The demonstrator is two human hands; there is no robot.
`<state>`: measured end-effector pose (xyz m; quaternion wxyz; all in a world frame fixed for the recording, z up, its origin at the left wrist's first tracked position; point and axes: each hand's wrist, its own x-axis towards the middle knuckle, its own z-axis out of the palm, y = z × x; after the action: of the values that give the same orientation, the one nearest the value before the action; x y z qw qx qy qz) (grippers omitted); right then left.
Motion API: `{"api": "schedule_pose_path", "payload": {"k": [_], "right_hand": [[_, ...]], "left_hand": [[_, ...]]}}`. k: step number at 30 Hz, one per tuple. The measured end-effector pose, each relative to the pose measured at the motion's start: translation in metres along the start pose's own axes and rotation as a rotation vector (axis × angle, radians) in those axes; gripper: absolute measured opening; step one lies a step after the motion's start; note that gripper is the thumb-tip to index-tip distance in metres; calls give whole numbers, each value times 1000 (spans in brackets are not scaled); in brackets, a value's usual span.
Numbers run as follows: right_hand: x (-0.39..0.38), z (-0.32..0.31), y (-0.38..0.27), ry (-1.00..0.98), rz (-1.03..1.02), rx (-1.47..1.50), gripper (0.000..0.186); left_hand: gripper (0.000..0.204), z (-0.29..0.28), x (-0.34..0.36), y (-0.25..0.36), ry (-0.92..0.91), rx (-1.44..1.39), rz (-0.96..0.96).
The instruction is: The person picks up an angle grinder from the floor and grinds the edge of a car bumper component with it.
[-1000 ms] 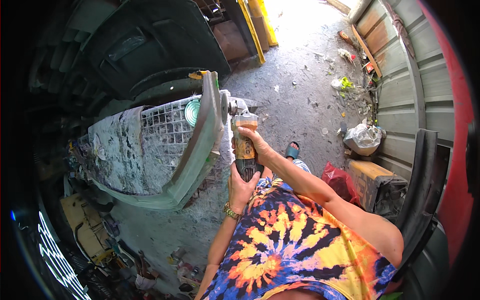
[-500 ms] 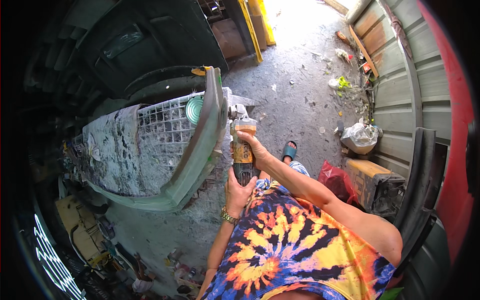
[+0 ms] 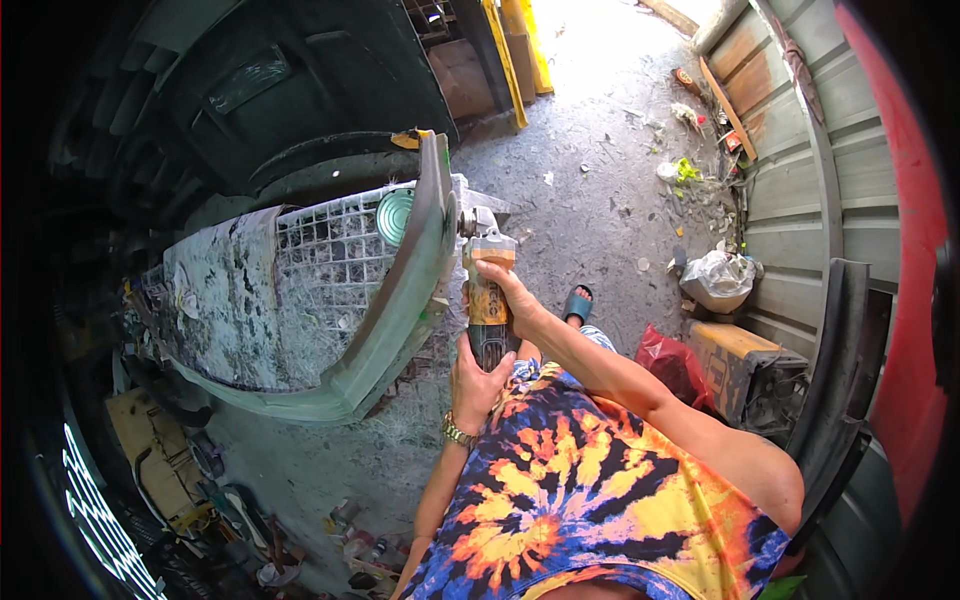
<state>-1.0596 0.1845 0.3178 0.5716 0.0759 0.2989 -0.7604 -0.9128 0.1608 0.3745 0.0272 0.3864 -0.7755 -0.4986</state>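
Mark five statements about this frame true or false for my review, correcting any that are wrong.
1. The left hand and right hand both hold the angle grinder. True.
2. The right hand grips nearer the angle grinder's head than the left hand does. True.
3. The wristwatch is on the right wrist. False: the wristwatch is on the left wrist.
4. The red plastic bag lies left of the curved bumper-like panel. False: it lies to the right.
5. The angle grinder's head is beside the curved bumper-like panel. True.
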Motion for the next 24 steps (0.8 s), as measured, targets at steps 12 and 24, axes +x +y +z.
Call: {"api": "schedule_pose_path", "payload": {"k": [12, 24], "right_hand": [[-5, -2, -7, 58, 13, 4, 49], [-8, 4, -10, 20, -16, -59, 48]], "left_hand": [[53, 9, 0, 0, 38, 8, 57], [52, 7, -3, 5, 66, -14, 70]]}}
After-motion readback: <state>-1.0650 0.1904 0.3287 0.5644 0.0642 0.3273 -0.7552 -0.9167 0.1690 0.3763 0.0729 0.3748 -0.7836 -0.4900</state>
